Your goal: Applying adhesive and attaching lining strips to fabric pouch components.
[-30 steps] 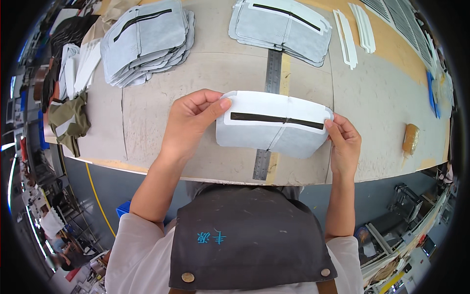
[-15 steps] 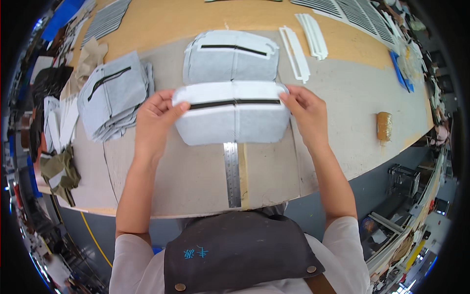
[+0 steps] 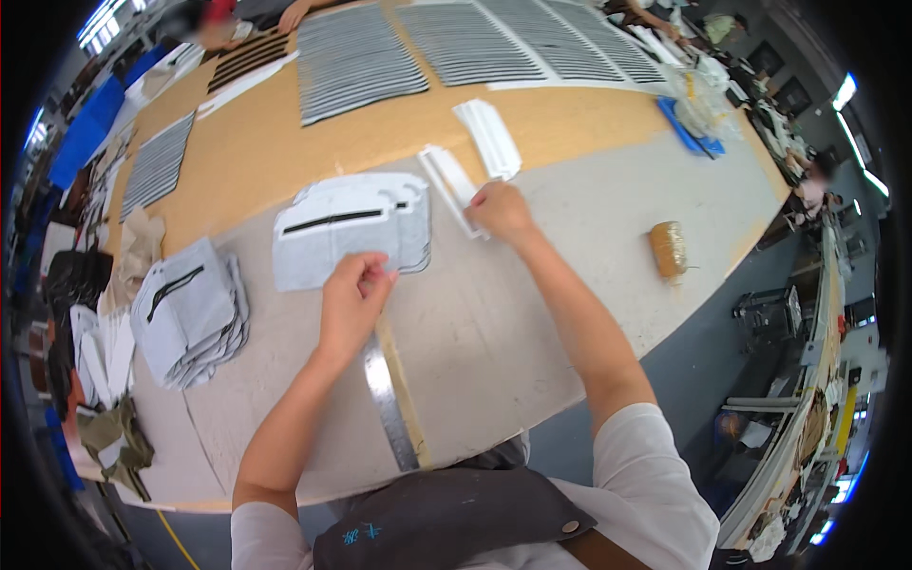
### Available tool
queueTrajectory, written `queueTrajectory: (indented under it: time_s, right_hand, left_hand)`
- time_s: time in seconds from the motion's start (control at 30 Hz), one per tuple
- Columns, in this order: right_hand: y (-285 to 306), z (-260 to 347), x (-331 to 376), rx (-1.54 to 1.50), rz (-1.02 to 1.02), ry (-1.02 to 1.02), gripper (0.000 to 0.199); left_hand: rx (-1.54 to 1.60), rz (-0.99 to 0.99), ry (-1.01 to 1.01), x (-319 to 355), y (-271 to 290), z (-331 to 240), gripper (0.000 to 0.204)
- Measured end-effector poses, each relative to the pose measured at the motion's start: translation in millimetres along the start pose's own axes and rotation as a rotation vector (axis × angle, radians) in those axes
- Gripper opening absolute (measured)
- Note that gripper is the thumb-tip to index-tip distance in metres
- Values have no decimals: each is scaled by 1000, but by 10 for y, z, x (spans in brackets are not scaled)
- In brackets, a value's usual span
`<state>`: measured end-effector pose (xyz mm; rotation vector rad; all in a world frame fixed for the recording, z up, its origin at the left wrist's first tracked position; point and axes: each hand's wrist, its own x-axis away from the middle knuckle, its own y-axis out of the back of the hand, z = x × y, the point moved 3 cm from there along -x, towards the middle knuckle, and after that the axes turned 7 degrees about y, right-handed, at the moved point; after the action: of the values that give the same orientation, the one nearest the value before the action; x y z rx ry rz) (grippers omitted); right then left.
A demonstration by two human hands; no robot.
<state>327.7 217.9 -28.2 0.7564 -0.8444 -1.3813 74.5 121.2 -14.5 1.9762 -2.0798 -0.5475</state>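
Observation:
My right hand [image 3: 502,211] is closed at the near end of a narrow white frame-like strip [image 3: 445,176], its fingertips pinching the edge. My left hand [image 3: 356,293] hovers over the near edge of a stack of grey-white fabric panels [image 3: 309,255]; its fingers are curled in and nothing shows between them. The top panel has a black zipper-like slit [image 3: 332,220] across a white band. Below the left hand, a steel ruler [image 3: 389,408] lies on the table beside a tan strip [image 3: 403,394].
A second pile of grey panels [image 3: 185,318] lies at the left. More white strips [image 3: 489,138] are beyond my right hand. Striped sheets [image 3: 361,66] cover the far side. A tape-wrapped roll [image 3: 668,249] stands at right, near a blue tray [image 3: 691,128]. Another person's hand [image 3: 293,17] shows at the far edge.
The panel that both hands held up now lies on the stack, and both hands have let go of it. My right hand has reached out to the white strip. The view has turned rightward.

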Motion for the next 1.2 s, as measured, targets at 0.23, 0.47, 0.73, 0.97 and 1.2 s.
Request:
queueTrajectory:
  time_s: [0.23, 0.47, 0.73, 0.97, 1.2]
  right_hand:
    - [-137, 93, 61, 176, -262, 73, 26]
    - [-96, -87, 364, -522, 34, 123, 44]
    - [-130, -150, 1741, -1230, 163, 103, 32]
    - [15, -332, 2234, -1248, 302, -161, 16]
    - [705, -845, 2401, -1610, 62, -256, 10]
  left_hand:
    - [70, 167, 72, 9, -643, -1, 22]
    - [341, 234, 467, 77, -783, -123, 31]
    - [685, 306, 492, 405, -1155, -410, 30]
    - [305, 349, 229, 678, -1325, -653, 21]
    - [95, 699, 394, 638, -1156, -596, 26]
